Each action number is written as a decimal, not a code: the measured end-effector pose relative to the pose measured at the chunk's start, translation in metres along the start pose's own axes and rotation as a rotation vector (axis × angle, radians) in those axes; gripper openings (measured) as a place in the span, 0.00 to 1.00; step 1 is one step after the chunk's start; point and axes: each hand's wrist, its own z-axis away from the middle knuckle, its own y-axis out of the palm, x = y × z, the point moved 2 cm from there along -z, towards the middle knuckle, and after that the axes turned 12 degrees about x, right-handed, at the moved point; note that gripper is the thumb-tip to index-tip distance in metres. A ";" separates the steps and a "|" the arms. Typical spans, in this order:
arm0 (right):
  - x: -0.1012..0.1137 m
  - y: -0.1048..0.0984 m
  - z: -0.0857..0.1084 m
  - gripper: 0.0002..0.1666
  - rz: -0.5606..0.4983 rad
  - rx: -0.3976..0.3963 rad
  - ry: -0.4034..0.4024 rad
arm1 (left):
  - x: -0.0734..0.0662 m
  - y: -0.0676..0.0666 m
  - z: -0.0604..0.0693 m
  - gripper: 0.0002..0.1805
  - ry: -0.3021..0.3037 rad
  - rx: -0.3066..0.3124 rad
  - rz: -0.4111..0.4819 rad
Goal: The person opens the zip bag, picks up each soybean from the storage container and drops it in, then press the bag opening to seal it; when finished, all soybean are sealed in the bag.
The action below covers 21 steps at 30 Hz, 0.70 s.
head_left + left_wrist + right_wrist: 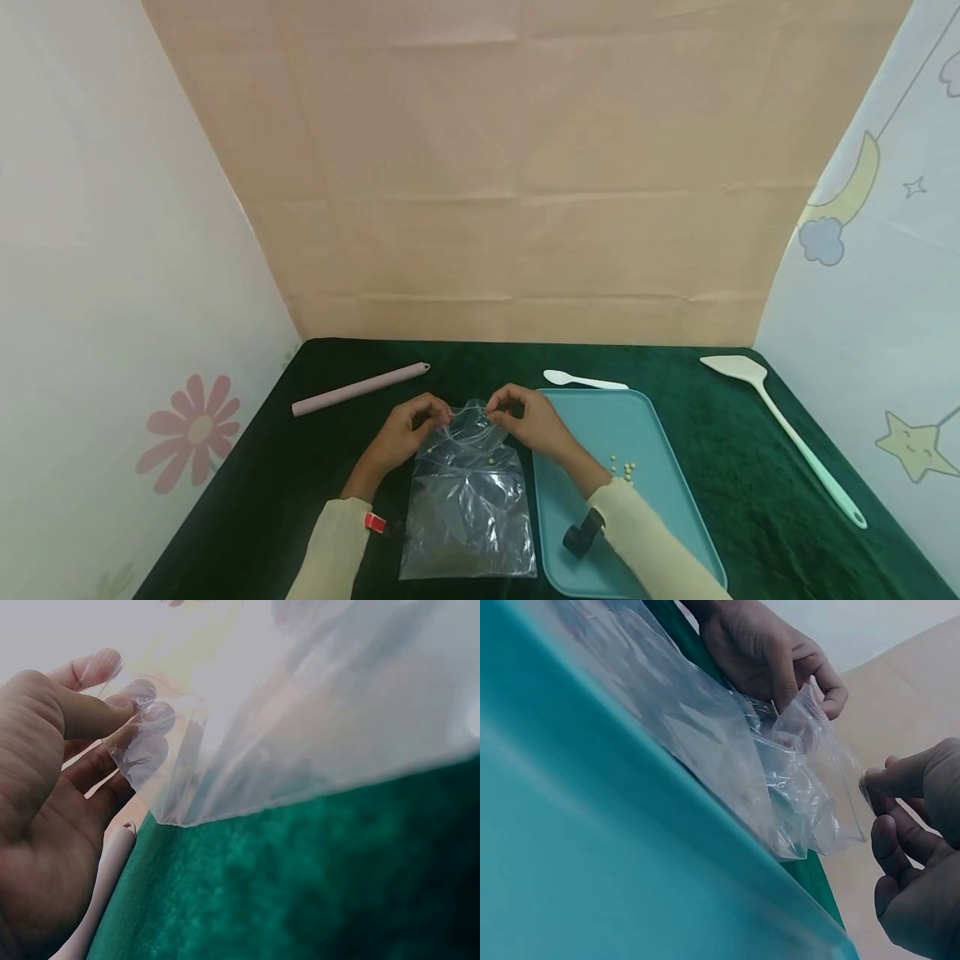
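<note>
A clear plastic zip bag (471,525) lies flat in front of me, its top part raised and crumpled between my hands. My left hand (407,429) pinches the left side of the raised plastic (810,761) between thumb and fingers. On the other side my right hand (534,421) pinches its rim, thumb against fingertip. The rim is spread between them. Whether this is one bag or a smaller one over a larger one, I cannot tell. A small yellow round piece (491,461), like a soybean, shows at the crumpled plastic. Film covers some left fingertips (154,716).
A blue tray (600,425) sits under my right forearm, with several yellow round pieces (628,471) on it. Behind it lies a white spoon (585,381). A pink rod (360,389) lies at the back left, a pale long-handled spatula (795,437) at the right. Walls stand around the green cloth.
</note>
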 end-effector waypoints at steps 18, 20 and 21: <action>-0.003 0.001 -0.001 0.08 -0.008 -0.001 0.008 | -0.002 0.001 0.000 0.09 -0.015 -0.013 -0.017; -0.003 0.001 0.000 0.08 -0.017 0.002 0.014 | -0.002 0.001 0.000 0.09 -0.017 -0.010 -0.014; -0.003 0.000 0.000 0.07 -0.024 0.003 0.016 | -0.002 0.000 0.000 0.08 -0.019 -0.010 -0.012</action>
